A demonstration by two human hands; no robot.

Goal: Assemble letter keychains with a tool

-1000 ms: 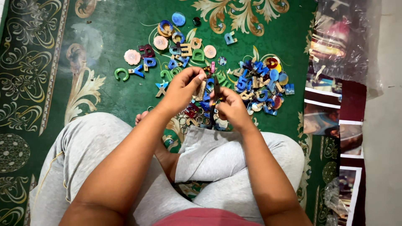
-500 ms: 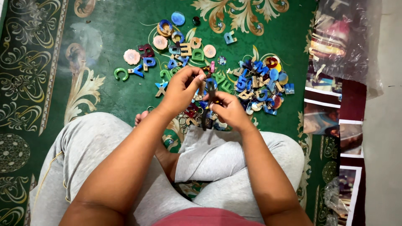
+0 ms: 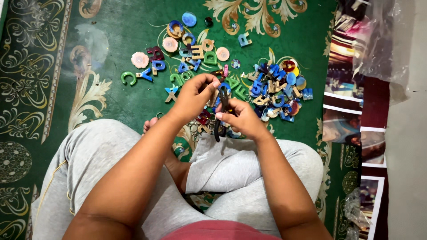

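Note:
I sit cross-legged on a green patterned carpet (image 3: 111, 40). My right hand (image 3: 247, 121) grips dark pliers (image 3: 221, 106), whose handles point down toward my knee. My left hand (image 3: 195, 95) pinches a small piece at the pliers' jaws, too small to identify. Both hands meet just above a few letter pieces and metal rings (image 3: 198, 126) lying by my shin. Beyond my hands lies a dense pile of colourful letter and number shapes (image 3: 278, 89), mostly blue.
More letters and round discs (image 3: 178, 55) are scattered at the upper left, with a green C-shape (image 3: 128, 78) farthest left. Printed photos (image 3: 344, 124) line the carpet's right edge under a clear plastic bag (image 3: 382, 40). My grey-trousered legs (image 3: 84, 178) fill the foreground.
Both hands stayed in the same spot. The pliers swung so their handles now hang lower, and my left fingers closed in on the jaws.

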